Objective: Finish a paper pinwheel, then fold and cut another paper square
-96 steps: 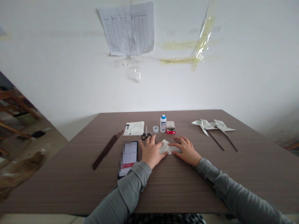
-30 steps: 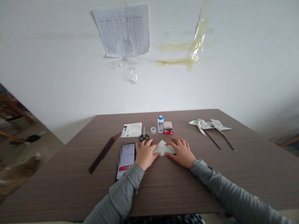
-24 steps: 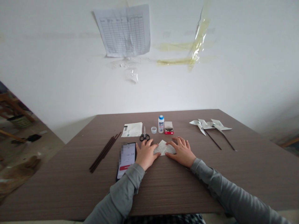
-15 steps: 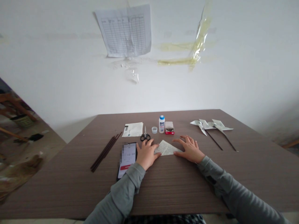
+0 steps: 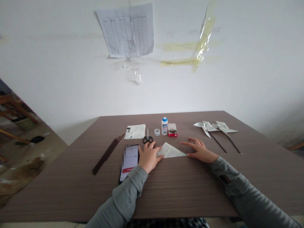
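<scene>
A folded triangle of printed paper (image 5: 170, 150) lies flat on the table, its long edge toward me. My left hand (image 5: 148, 156) rests on the table with the thumb side against the paper's left corner, holding nothing in its fingers. My right hand (image 5: 199, 150) lies flat to the right of the paper, fingers spread, its fingertips just past the right tip. A smartphone (image 5: 129, 163) lies under the left hand's outer side, its screen lit. Small scissors (image 5: 147, 138) sit just beyond the left hand's fingers.
The brown wood-grain table (image 5: 180, 190) holds a white glue bottle (image 5: 164, 126), a small cup (image 5: 157, 132), a box of pins (image 5: 172, 130), paper sheets (image 5: 135, 131), several dark sticks (image 5: 108, 154) and paper pinwheels on sticks (image 5: 213, 126). A white wall stands behind.
My right hand has slid right, off the paper, so the triangle's right tip now shows. The left hand and the paper have stayed put.
</scene>
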A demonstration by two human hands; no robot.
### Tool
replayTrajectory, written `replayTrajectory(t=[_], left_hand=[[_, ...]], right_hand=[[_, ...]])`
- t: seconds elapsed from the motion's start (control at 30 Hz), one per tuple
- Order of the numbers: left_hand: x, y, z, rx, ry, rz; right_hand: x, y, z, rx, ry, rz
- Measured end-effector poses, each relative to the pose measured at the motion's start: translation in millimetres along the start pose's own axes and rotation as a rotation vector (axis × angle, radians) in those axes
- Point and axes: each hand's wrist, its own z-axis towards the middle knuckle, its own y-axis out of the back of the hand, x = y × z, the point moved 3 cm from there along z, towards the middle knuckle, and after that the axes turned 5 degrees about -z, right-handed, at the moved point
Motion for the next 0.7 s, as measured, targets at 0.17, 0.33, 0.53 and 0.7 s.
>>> replayTrajectory(t=[0.17, 0.33, 0.53, 0.7], left_hand=[[-1.5, 0.3, -0.9, -0.002, 0.002, 0.011], [-2.7, -0.2, -1.9, -0.019, 0.003, 0.027], [-5.7, -1.5, -2.1, -0.021, -0.033, -0.016], [-9.9, 0.8, -1.6, -0.036, -0.024, -0.028]], right_hand=[[9.2, 4.5, -5.6, -0.01, 0.033, 0.007], [27.3, 3.0, -7.6, -0.039, 0.102, 0.036], [48.6, -11.3, -4.6, -0.169, 0.169, 0.029], [66.3, -20.0, -2.6, -0.23, 0.188, 0.024]])
